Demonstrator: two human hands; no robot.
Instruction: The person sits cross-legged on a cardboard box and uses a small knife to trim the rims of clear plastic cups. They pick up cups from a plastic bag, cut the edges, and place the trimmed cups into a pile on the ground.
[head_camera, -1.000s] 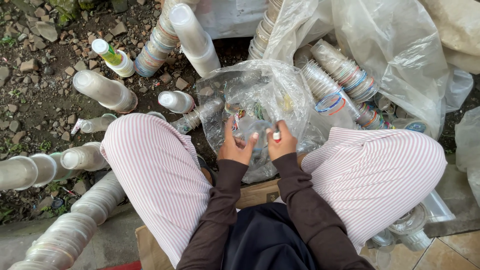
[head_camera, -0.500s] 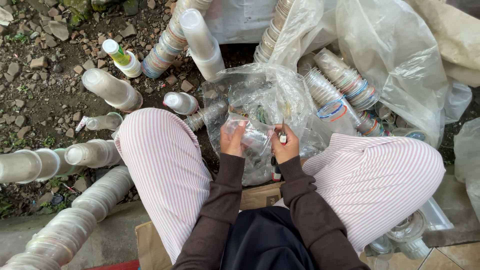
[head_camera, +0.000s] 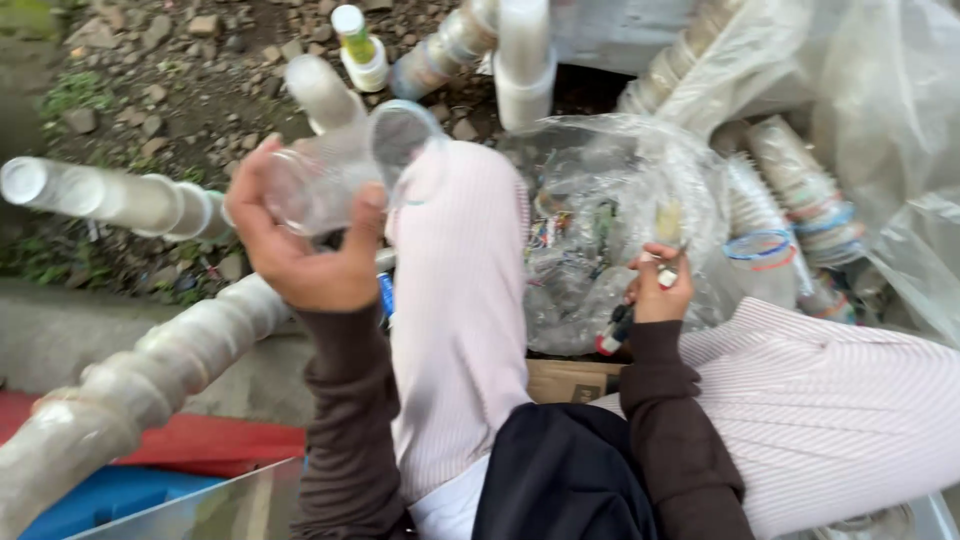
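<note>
Person seated, knees apart, striped trousers, dark sleeves. Left hand (head_camera: 300, 250) raised out to the left, fingers curled round a clear cup (head_camera: 335, 175); cup lies sideways in the grip, its mouth toward the right, above the left knee (head_camera: 460, 260). The cup is blurred; cannot tell if it is one or a few nested.

Right hand (head_camera: 660, 285) sits low at the clear bag (head_camera: 620, 220) between the knees, fingers pinched on something small and pale at the bag's edge; too small to tell what. A small dark tool with a red tip (head_camera: 612, 335) shows just under that wrist.

Bag is crumpled and full of mixed plastic scraps. Right of it, stacks of used cups (head_camera: 800, 200) with coloured rims lie inside a bigger sheet of clear plastic (head_camera: 900, 120).

Left side: a long cup stack (head_camera: 110, 195) lies on the stony ground (head_camera: 150, 70); another long stack (head_camera: 130, 390) runs diagonally near the camera. Further off, a small bottle with a green cap (head_camera: 358, 45) and a white cup stack (head_camera: 524, 60). Cardboard (head_camera: 565, 380) under the person.
</note>
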